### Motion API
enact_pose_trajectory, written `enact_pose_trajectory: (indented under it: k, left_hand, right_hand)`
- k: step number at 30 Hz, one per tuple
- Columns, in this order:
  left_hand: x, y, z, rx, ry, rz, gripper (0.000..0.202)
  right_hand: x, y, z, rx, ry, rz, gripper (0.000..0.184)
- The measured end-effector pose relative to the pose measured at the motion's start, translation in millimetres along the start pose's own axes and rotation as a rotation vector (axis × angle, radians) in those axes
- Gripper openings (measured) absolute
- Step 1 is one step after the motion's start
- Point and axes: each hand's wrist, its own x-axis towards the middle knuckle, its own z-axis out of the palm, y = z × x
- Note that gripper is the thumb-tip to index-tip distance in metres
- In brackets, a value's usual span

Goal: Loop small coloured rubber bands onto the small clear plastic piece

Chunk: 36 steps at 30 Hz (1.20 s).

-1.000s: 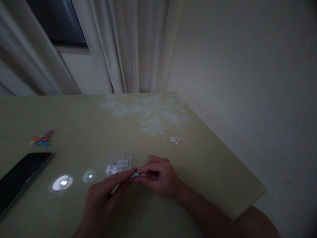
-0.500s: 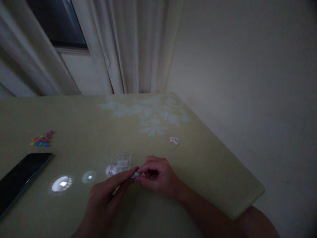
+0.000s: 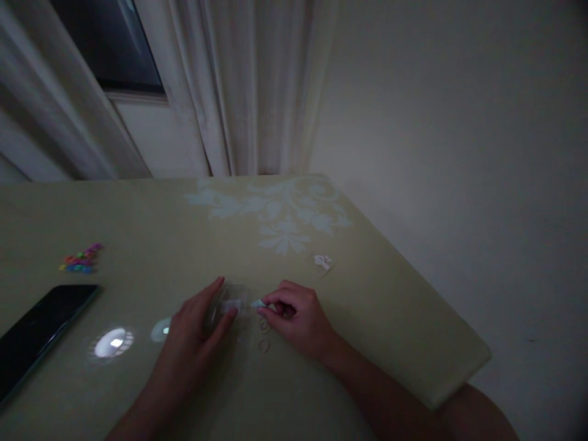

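My left hand rests on the yellow-green table, its thumb and fingers closed round a small clear plastic box. Just right of it, my right hand pinches a tiny pale, bluish piece between thumb and forefinger, close to the box's right edge. Two small clear rings lie on the table between the two hands, near my right thumb. The room is dim and fine detail is hard to make out.
A dark phone lies at the left edge. A heap of small coloured pieces sits behind it. A small white item lies further right. Bright lamp reflections show on the tabletop. Curtains hang behind; the table's right edge is near.
My left hand has left the pinch with my right hand and moved up-left onto the clear box. My right hand has shifted slightly forward with the pale piece. Two small rings now show on the table.
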Motion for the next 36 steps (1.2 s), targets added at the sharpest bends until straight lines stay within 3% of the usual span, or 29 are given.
enact_pose_trajectory:
  k: [7, 18, 36]
  left_hand:
    - [-19, 9, 19.6, -0.024, -0.099, 0.069, 0.055]
    - [-27, 22, 20.0, -0.018, -0.119, 0.156, 0.058]
    - [-30, 19, 23.8, 0.009, -0.107, 0.217, 0.058]
  right_hand:
    - [2, -1, -1, -0.251, -0.169, 0.075, 0.003]
    - [2, -19, 1, -0.67, -0.476, 0.115, 0.012]
    - [9, -24, 0, -0.688, -0.565, 0.145, 0.018]
